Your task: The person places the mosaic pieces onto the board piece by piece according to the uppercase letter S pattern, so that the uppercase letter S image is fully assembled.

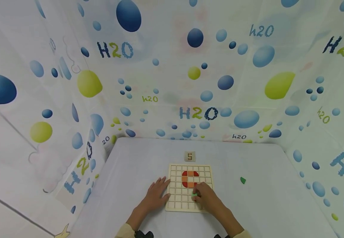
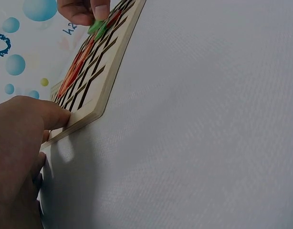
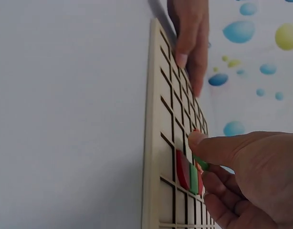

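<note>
A wooden grid board (image 1: pixel 176 200) lies on the white tabletop, with red pieces (image 1: pixel 185 184) and orange pieces (image 1: pixel 190 173) set in its cells in a C-like shape. My right hand (image 1: pixel 206 197) is over the board's right half. Its thumb and fingers pinch a small green piece (image 1: pixel 194 195), partly hidden by the fingers. In the right wrist view another green piece (image 3: pixel 193 179) sits on the board beside a red one (image 3: pixel 183 171). My left hand (image 1: pixel 155 195) rests at the board's left edge, fingers extended, its thumb touching the rim.
A single green piece (image 1: pixel 243 180) lies on the table to the right of the board. Behind the board is a small patterned card (image 1: pixel 190 156) with an S-like figure. A white curtain (image 1: pixel 172 76) printed with blue and green bubbles surrounds the table (image 1: pixel 267 205).
</note>
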Demonstrator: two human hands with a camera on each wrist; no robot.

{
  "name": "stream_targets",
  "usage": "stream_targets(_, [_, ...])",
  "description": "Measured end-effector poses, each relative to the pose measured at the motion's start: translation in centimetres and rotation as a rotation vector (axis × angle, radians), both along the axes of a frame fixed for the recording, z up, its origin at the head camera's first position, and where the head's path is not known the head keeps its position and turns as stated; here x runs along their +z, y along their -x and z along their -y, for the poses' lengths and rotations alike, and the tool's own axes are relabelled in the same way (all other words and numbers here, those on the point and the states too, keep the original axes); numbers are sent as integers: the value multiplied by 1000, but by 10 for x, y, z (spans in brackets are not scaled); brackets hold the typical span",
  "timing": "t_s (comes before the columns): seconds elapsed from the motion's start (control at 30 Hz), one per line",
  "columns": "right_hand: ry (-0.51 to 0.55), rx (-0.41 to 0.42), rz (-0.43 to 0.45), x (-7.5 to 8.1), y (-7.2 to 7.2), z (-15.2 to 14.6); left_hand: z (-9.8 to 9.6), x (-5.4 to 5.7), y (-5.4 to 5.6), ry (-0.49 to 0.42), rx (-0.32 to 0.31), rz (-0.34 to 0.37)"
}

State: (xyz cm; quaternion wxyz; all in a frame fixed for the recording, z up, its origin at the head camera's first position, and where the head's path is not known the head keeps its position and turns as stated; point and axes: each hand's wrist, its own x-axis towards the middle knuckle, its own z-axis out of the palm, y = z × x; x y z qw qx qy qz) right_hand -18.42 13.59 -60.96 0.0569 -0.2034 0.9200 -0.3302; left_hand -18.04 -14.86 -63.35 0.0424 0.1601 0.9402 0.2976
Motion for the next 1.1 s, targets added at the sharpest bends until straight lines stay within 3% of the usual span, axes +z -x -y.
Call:
stream_targets(0.3, [-103, 50, -115, -7, -8, 8, -1, -1, 0, -1, 5, -3])
stream_targets(0.53, [-131, 74, -182, 0, -10, 7, -1, -2, 1, -10, 3, -15])
stream_targets(0.83, [-77, 82, -164, -3, -11, 6, -1, 2, -3, -24, -1, -41])
stream_targets(1.1, [-148, 60, -191, 0, -12, 8, 0, -5, -1, -10, -17, -72])
